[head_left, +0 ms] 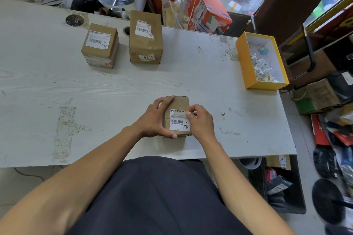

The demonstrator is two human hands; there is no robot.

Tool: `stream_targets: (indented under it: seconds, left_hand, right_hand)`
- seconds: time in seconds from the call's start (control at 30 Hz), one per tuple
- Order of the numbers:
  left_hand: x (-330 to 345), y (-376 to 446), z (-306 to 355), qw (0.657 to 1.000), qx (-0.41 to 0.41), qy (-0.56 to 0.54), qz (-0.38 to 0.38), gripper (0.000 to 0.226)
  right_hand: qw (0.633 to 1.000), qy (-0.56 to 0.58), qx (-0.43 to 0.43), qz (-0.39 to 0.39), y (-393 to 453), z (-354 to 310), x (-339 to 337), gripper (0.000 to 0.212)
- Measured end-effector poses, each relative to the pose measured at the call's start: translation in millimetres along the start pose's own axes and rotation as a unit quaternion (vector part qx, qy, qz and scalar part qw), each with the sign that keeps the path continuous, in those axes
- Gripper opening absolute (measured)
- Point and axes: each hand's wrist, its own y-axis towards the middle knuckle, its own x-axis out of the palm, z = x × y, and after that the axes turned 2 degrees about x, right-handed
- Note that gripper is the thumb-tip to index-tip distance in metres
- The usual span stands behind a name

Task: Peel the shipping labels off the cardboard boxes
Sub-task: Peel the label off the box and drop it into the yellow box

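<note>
We count three cardboard boxes on the table: the near box [176,105], the small far box [100,51] and the taller far box [146,44]. We count four white labels: the near label [178,122], the label [98,40] on the small box, and two on the taller box, the barcode label [143,28] and the number label [147,57]. We see one yellow tray [246,63], holding many paper scraps [262,66], too small for counting. Two hands are visible, the left hand [154,120] and the right hand [200,120].

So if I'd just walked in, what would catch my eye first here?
Probably the two hands at the near edge of the table: the left hand steadies a small cardboard box while the right hand picks at its white label. Then the bright yellow tray of paper scraps on the right, and two more labelled boxes further back.
</note>
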Motion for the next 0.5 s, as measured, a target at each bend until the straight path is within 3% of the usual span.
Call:
stream_targets:
  seconds: [0.5]
  left_hand:
    - [-0.4, 0.1, -0.2, 1.000, -0.001, 0.001, -0.001, 0.136]
  right_hand:
    - [1.000, -0.014, 0.012, 0.001, 2.3, 3.2, 0.8, 0.009]
